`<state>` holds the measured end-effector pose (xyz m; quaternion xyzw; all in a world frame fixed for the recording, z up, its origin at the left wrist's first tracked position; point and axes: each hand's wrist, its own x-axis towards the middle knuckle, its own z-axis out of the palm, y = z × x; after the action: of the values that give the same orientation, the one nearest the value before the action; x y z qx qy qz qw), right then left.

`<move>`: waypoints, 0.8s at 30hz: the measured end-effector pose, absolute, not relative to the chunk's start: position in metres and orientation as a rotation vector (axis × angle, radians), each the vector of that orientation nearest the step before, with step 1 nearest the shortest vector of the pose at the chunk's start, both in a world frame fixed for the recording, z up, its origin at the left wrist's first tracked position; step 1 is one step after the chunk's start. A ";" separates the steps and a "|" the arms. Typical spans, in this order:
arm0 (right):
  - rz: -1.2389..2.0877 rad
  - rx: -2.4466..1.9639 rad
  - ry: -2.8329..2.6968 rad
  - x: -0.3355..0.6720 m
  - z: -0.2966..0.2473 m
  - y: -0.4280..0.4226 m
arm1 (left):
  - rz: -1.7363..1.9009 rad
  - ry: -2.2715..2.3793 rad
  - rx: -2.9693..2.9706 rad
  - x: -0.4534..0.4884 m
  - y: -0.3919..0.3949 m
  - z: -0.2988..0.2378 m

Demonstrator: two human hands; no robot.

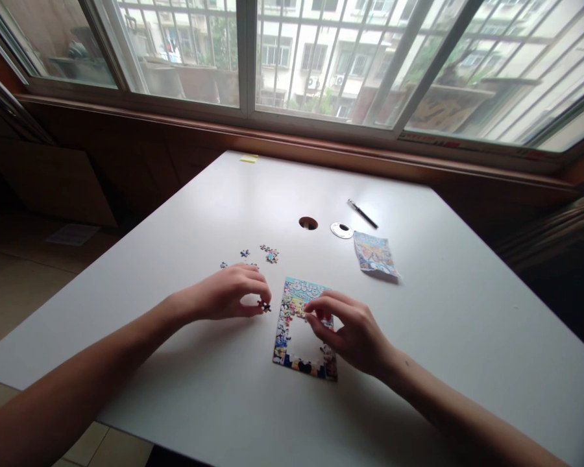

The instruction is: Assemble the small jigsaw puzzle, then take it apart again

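My left hand [231,293] pinches a piece [264,306], 9 o'clock of the puzzle [282,332]; my right hand [345,327] (fingers narrow) pinches its top. I fear a shove might split it.

A white counter [467,311] stands beneath a wide barred window [292,58] framed in dark wood. Daylight falls from apartment blocks [321,65] outside; pale tiled floor [10,279] lies left.

Bright daylight from window [292,58], dim interior, soft shadows, wide-angle edge distortion
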<state>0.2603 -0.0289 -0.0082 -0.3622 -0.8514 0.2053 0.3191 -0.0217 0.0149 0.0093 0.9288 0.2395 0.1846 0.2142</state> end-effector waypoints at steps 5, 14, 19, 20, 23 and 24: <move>0.500 -1.002 -2.206 0.267 -0.011 -0.021 | 0.556 0.982 2.528 -0.062 0.043 0.016; 0.522 -1.029 -2.211 0.266 -0.016 -0.019 | 0.581 1.276 2.729 -0.048 0.049 -0.018; 0.522 -1.028 -2.213 0.266 -0.017 -0.019 | 0.581 1.264 2.664 -0.038 0.046 -0.019; 0.522 -1.030 -2.213 0.267 -0.017 -0.019 | 0.581 1.248 2.646 -0.038 0.046 -0.018; 0.528 -1.033 -2.221 0.267 -0.017 -0.020 | 0.608 1.228 2.619 -0.041 0.048 -0.018; 0.528 -1.031 -2.223 0.267 -0.016 -0.020 | 0.620 1.229 2.626 -0.042 0.049 -0.018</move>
<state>0.2666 -0.0196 -0.0165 -0.3909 -0.8425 0.1999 0.3122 -0.0417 0.0487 -0.0185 0.8821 0.4131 0.2084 0.0882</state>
